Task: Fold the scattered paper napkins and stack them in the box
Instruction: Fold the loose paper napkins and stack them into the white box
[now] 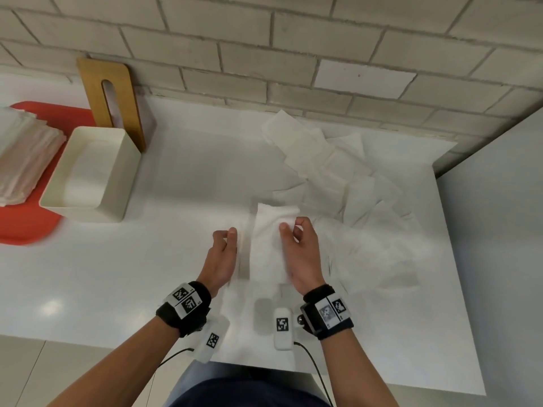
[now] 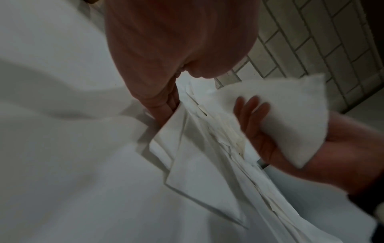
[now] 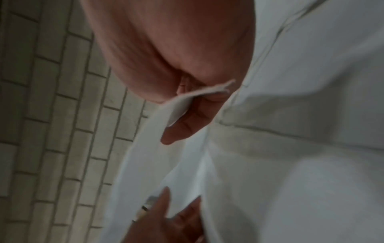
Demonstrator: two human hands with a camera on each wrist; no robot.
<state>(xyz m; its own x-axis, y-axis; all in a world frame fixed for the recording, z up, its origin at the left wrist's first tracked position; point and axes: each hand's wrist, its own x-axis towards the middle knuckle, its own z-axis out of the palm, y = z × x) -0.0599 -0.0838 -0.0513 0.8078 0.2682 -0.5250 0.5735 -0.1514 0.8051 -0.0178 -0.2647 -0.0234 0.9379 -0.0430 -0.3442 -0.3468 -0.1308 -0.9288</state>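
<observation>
While my right hand (image 1: 301,254) pinches a folded napkin (image 1: 269,242) between thumb and fingers above the table (image 1: 117,274), my left hand (image 1: 221,257) grips the edge of a napkin lying just beside it. Loose napkins (image 1: 329,163) lie scattered behind; the box (image 1: 91,174) stands far left.

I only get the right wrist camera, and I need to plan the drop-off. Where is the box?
Observer: The box stands open at the far left of the counter.
Operator: And its lid?
Observer: A wooden lid leans on the brick wall right behind it.
Operator: Are many napkins left?
Observer: A loose napkin pile lies beyond the right hand, toward the wall.
</observation>
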